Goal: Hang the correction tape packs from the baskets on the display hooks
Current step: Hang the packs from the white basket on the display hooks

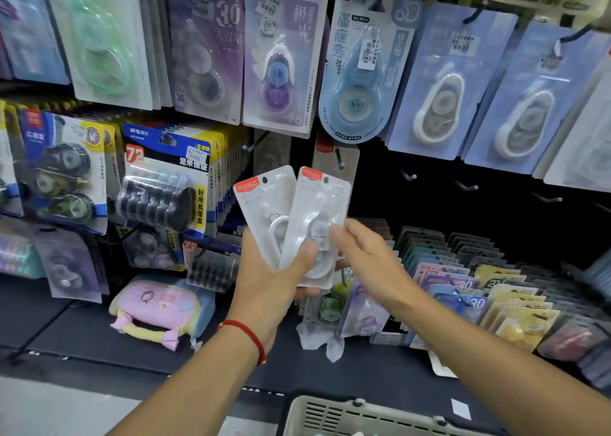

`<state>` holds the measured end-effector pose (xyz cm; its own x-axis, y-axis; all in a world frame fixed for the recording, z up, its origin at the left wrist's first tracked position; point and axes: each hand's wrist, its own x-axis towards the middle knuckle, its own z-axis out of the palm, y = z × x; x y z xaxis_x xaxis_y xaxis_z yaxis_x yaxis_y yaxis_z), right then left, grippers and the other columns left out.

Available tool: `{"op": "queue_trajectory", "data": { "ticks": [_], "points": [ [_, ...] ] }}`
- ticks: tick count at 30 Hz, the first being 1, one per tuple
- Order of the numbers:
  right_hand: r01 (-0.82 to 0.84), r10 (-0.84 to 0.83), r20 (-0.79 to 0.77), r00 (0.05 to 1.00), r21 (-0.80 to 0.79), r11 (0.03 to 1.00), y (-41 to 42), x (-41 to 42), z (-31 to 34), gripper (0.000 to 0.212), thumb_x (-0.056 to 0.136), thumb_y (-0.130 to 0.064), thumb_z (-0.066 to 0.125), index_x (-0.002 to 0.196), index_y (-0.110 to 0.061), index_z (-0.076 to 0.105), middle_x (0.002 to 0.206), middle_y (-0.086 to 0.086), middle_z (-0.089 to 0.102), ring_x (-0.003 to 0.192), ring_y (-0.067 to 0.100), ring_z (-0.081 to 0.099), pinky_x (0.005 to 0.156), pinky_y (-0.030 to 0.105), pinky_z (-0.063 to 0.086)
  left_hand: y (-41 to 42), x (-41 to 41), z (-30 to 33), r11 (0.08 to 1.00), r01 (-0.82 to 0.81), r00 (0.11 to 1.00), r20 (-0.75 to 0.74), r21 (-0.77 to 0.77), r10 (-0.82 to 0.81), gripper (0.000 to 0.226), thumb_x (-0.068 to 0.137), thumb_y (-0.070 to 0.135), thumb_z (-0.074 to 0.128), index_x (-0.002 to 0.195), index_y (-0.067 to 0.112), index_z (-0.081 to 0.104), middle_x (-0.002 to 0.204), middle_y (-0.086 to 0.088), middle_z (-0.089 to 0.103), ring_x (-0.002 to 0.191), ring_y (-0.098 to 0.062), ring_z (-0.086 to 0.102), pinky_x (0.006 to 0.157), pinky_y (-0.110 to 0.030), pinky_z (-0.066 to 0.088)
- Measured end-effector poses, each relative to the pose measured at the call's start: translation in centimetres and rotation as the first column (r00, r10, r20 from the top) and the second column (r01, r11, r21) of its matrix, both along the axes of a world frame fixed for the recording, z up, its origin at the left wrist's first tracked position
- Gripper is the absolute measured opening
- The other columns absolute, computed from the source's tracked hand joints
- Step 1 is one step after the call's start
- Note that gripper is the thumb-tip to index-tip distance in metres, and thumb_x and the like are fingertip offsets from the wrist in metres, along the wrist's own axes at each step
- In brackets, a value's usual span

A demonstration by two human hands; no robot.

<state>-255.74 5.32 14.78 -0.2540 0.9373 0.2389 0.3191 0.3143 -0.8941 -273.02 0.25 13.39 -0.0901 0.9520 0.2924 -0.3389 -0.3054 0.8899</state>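
- The left hand [264, 276] grips two white packs [291, 217] fanned like cards, thumb curled over the front; the fingers behind them are mostly hidden
- The right hand [367, 257] touches the front pack's right edge with nearly straight fingers; the fingertips look blurred, and I cannot tell if it pinches the pack
- Each pack is a flat card with a red corner label, a small hang hole and a clear shiny bubble over a white rounded tape; the print is too small to read
- The packs are held up in front of the dark board, just below a bare hook [339, 159] and well above the basket [363, 419]
- The basket is pale plastic with slots; only its top rim shows, cut off at the bottom edge
- More bare hooks [466, 185] stick out of the board on the right
- Blue, purple and green packs [284, 55] hang in the top row; those at the far left and top are blurry and cut off
- Rows of thin packs [463, 290] stand packed on the shelf at the right, so only their tops show
- A soft pink pouch [158, 306] lies on the shelf
- A red string band [251, 336] goes round the left wrist
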Motion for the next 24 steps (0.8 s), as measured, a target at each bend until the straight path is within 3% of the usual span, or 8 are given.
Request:
{"op": "queue_trajectory", "data": {
  "ticks": [5,9,11,18,24],
  "points": [
    [0.074,-0.069,-0.071,0.995,0.067,0.995,-2.3,0.8,0.9,0.022,0.101,-0.038,0.067,0.122,-0.032,0.061,0.112,-0.018,0.075,0.102,0.004,0.074,0.082,0.024,0.061,-0.1,0.6,-0.1,0.999,-0.044,0.997,-0.069,0.019,0.045,0.046,0.085,0.030,0.087,0.114,0.049,0.057,0.112,0.014,0.074,0.098,-0.013,0.078,0.062,-0.032,0.063],
    [0.234,-0.220,-0.105,0.970,0.136,0.963,-2.0,1.3,1.9,0.013,0.100,-0.036,0.069,0.109,-0.033,0.061,0.102,-0.009,0.075,0.093,0.014,0.074,0.079,0.037,0.062,0.4,0.0,-0.6,0.973,-0.224,0.971,-0.098,-0.061,0.217,0.029,0.097,0.030,0.074,0.113,0.045,0.055,0.103,0.021,0.072,0.089,-0.006,0.075,0.058,-0.029,0.062],
    [0.256,-0.242,-0.112,0.964,0.138,0.957,-1.4,1.2,2.3,0.011,0.100,-0.036,0.069,0.107,-0.033,0.061,0.101,-0.011,0.074,0.092,0.012,0.073,0.079,0.037,0.060,0.6,-0.4,-0.8,0.955,-0.287,0.952,-0.132,-0.071,0.276,0.023,0.098,0.033,0.070,0.109,0.047,0.056,0.102,0.022,0.071,0.087,-0.009,0.075,0.057,-0.033,0.062],
    [0.290,-0.273,-0.165,0.948,0.087,0.953,0.1,0.2,2.5,0.015,0.100,-0.038,0.069,0.110,-0.029,0.063,0.102,-0.008,0.075,0.093,0.012,0.073,0.079,0.035,0.058,0.4,-0.7,-0.6,0.947,-0.318,0.941,-0.139,-0.047,0.309,0.021,0.094,0.035,0.069,0.103,0.050,0.058,0.099,0.019,0.071,0.085,-0.009,0.074,0.054,-0.032,0.061],
    [0.292,-0.274,-0.200,0.941,0.065,0.954,-0.6,0.0,1.8,0.019,0.099,-0.042,0.070,0.113,-0.031,0.064,0.104,-0.007,0.077,0.094,0.011,0.075,0.081,0.044,0.064,0.4,-0.9,-0.2,0.947,-0.318,0.942,-0.133,-0.052,0.309,0.025,0.091,0.036,0.069,0.107,0.051,0.056,0.100,0.020,0.071,0.087,-0.009,0.075,0.057,-0.033,0.062]
  ]
}}
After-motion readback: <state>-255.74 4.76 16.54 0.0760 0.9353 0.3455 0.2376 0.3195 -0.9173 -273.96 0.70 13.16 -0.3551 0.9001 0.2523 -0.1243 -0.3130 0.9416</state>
